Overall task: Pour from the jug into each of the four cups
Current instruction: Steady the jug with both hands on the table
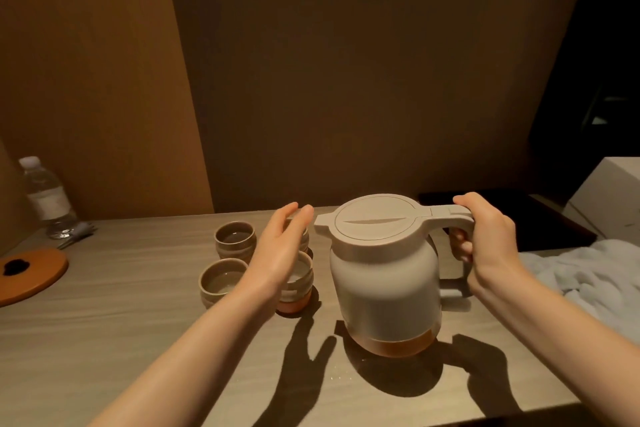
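A pale jug (pixel 384 284) with a flat lid and an orange base band stands upright on the table (pixel 138 340), spout pointing left. My right hand (pixel 485 239) grips its handle on the right side. Left of the jug stand ceramic cups in a cluster: a far left cup (pixel 234 239), a near left cup (pixel 221 281), a near right cup (pixel 298 284) and a far right cup (pixel 303 236) mostly hidden by my left hand (pixel 280 250). That hand hovers over the right-hand cups with straight fingers, holding nothing. The near cups show pale liquid.
A water bottle (pixel 46 198) stands at the far left, an orange round board (pixel 31 274) in front of it. A white cloth (pixel 585 277) lies at the right, a white box (pixel 609 198) behind it. A wall rises just behind the table.
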A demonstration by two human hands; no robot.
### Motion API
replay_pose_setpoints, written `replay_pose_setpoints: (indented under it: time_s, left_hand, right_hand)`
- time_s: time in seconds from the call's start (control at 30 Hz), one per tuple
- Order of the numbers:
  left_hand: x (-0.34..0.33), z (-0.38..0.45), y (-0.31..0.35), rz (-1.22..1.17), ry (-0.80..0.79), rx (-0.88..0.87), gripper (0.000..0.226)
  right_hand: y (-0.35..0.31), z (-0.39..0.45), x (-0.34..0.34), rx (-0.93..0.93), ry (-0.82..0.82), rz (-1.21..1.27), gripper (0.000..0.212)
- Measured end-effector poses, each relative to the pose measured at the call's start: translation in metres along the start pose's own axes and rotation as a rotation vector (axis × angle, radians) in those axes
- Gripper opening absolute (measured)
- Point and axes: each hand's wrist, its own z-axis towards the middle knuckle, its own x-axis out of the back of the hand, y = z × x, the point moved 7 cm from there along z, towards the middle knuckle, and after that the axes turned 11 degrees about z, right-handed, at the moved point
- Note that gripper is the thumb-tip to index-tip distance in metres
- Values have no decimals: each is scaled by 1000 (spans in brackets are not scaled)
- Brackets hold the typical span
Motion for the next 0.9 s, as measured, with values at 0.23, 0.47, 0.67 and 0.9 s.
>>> replay_pose_setpoints:
  time_s: [0.23, 0.47, 0.67, 0.9]
  left_hand:
    - [-44, -35, 1, -108, -100, 42, 83]
    - [-69, -41, 18, -107, -109, -28, 74]
    - [-79, -18, 22, -53, -123, -63, 80]
    - [-83, 26, 12, -1, -55, -79, 91]
  right_hand:
    - [4, 0, 15, 4, 27, 29, 35]
    - [15, 14, 21, -6, 39, 35, 35]
    - [27, 38, 13, -21, 57, 55, 32]
    - [59, 81, -10, -59, 50, 83, 28]
